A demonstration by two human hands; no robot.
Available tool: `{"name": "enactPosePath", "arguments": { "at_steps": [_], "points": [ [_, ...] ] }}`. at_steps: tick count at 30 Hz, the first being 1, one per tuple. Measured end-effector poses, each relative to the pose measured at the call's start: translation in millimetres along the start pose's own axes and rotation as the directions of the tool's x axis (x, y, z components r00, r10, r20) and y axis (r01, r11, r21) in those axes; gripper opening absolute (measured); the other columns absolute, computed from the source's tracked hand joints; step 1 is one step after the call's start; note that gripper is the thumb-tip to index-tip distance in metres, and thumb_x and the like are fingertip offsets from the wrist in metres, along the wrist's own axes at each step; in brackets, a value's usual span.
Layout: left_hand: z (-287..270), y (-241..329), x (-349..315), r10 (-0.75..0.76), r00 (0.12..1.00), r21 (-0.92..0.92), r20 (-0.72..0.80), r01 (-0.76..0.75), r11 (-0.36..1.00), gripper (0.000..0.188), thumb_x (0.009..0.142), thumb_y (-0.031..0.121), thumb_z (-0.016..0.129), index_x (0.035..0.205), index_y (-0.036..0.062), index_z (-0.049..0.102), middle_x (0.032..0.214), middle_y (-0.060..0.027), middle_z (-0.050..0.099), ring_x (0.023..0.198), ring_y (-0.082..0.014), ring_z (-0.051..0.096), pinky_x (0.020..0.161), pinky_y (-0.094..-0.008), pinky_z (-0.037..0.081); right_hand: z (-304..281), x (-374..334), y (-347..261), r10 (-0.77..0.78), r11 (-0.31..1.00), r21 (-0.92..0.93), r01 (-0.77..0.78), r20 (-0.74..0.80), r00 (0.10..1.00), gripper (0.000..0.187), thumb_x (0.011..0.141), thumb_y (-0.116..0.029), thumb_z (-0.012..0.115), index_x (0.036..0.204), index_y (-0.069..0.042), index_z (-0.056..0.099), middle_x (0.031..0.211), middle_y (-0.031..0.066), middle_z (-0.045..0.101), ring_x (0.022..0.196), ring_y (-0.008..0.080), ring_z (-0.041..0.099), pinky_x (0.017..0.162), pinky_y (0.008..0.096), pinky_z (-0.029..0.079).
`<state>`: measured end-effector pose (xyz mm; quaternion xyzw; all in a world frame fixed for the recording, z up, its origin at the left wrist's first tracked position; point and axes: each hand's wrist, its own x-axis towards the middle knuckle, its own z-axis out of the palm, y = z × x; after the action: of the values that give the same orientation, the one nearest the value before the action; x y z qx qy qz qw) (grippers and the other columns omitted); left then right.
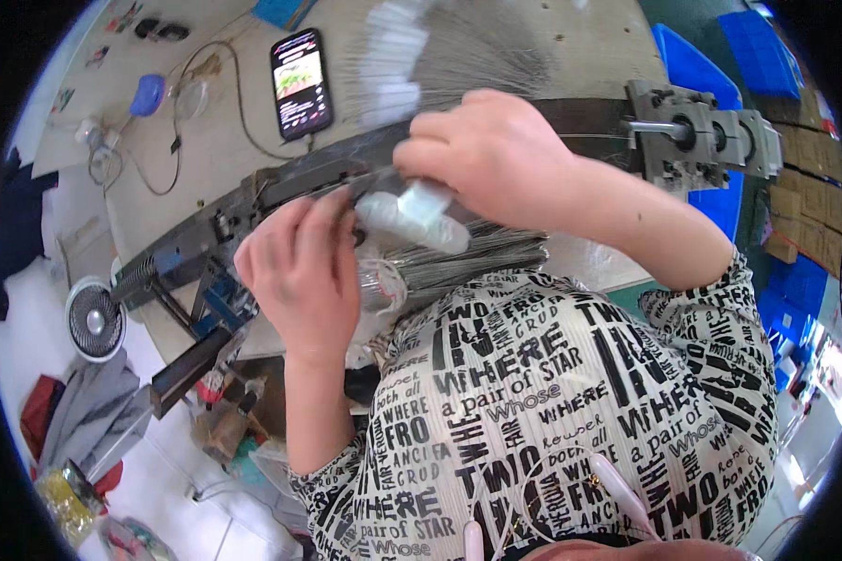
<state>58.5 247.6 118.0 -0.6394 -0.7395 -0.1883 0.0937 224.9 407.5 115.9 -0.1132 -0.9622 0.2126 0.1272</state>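
Over the middle of a long dark metal bench fixture, my right hand is closed, its fingers curled under and what they grip hidden. A thin rod shows between that wrist and the metal clamp block at the right. My left hand bends its fingers down beside the fixture, slightly blurred; its fingertips meet something too hidden to name. Between the hands lies a pale, wrapped, lumpy piece with a light green-white band. Just below it is a bundle of thin grey metal wires.
More fine wires fan out on the table beyond, beside white strips. A lit phone with a cable lies at the far left. Blue bins and cardboard boxes stand right. A small fan is left.
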Motion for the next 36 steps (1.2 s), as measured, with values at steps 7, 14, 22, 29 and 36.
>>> {"name": "enactPosePath", "arguments": {
  "at_steps": [7,14,22,29,36],
  "points": [
    [28.9,32.5,-34.6,-0.400,0.468,-0.616,0.788,0.604,-0.505,0.041,0.093,0.021,0.062,0.125,0.0001,0.048,0.112,-0.0099,0.060,0.103,-0.0187,0.059,0.089,-0.0364,0.047,17.4,15.4,8.8,-0.002,0.995,0.101,-0.006,0.078,0.997,0.024,0.072,-0.007,0.068,0.095,-0.012,0.066,0.085,0.0026,0.063,0.078,0.0268,0.061,0.073,0.0393,0.048],
    [73.0,10.5,-45.8,-0.186,0.637,-0.647,0.748,0.763,0.012,0.050,0.092,0.026,0.062,0.129,-0.0032,0.044,0.115,-0.0176,0.060,0.104,-0.0294,0.062,0.092,-0.0471,0.047,14.2,27.1,4.8,0.001,0.996,0.089,-0.017,0.175,0.985,0.017,0.077,-0.014,0.066,0.094,-0.012,0.064,0.089,0.0063,0.065,0.085,0.0308,0.064,0.073,0.0428,0.050],
    [59.5,-22.5,-85.4,-0.434,0.695,-0.658,0.573,0.706,0.261,0.036,0.093,0.032,0.063,0.110,0.0006,0.064,0.110,-0.0158,0.063,0.100,-0.0262,0.061,0.089,-0.0345,0.046,2.5,5.1,-8.9,-0.202,0.978,-0.060,0.200,-0.019,0.979,0.033,0.076,-0.007,0.064,0.109,-0.009,0.064,0.107,0.0121,0.062,0.100,0.0320,0.061,0.085,0.0395,0.048],
    [20.8,-87.2,-172.4,-0.832,0.068,-0.769,0.550,0.430,-0.473,0.029,0.095,0.034,0.063,0.105,0.0072,0.062,0.090,0.0009,0.060,0.081,-0.0121,0.055,0.081,-0.0299,0.045,27.8,-17.6,6.5,0.178,0.938,0.228,-0.260,0.327,0.928,0.054,0.083,-0.008,0.064,0.135,-0.007,0.047,0.120,0.0155,0.057,0.110,0.0370,0.055,0.089,0.0405,0.048],
    [30.8,-73.2,-174.1,-0.736,0.188,-0.759,0.650,0.194,-0.621,0.024,0.096,0.030,0.061,0.106,0.0086,0.060,0.087,0.0020,0.059,0.083,-0.0128,0.057,0.080,-0.0310,0.046,22.1,-28.5,14.0,0.152,0.955,0.186,-0.232,0.367,0.918,0.021,0.078,-0.003,0.064,0.098,-0.004,0.058,0.104,0.0122,0.059,0.099,0.0344,0.058,0.084,0.0426,0.048]
  ]
}}
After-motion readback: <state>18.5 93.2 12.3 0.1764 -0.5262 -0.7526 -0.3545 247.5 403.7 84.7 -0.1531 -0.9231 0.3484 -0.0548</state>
